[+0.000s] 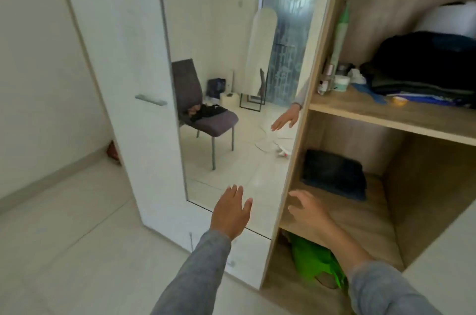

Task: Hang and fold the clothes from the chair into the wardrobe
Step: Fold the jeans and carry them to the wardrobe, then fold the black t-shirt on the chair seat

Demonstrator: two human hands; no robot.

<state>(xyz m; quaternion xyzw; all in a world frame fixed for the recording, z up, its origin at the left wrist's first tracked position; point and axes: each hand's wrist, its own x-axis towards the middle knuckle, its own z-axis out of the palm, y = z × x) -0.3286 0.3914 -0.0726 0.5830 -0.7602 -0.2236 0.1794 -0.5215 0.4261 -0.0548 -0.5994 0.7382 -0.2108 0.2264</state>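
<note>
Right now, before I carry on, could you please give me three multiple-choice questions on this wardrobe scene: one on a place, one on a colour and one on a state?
1. Where does the folded dark garment lie?
A. on the floor
B. on the middle shelf
C. on a hanger

2. What colour is the item in the bottom compartment?
A. red
B. green
C. yellow

3. How are the left hand and the right hand?
A. both open, holding nothing
B. the left grips a hanger
C. the right holds a shirt

Answers:
1. B, since it lies flat on the wooden board.
2. B, since bright green shows beneath the right forearm.
3. A, since the fingers are relaxed with nothing in them.
</note>
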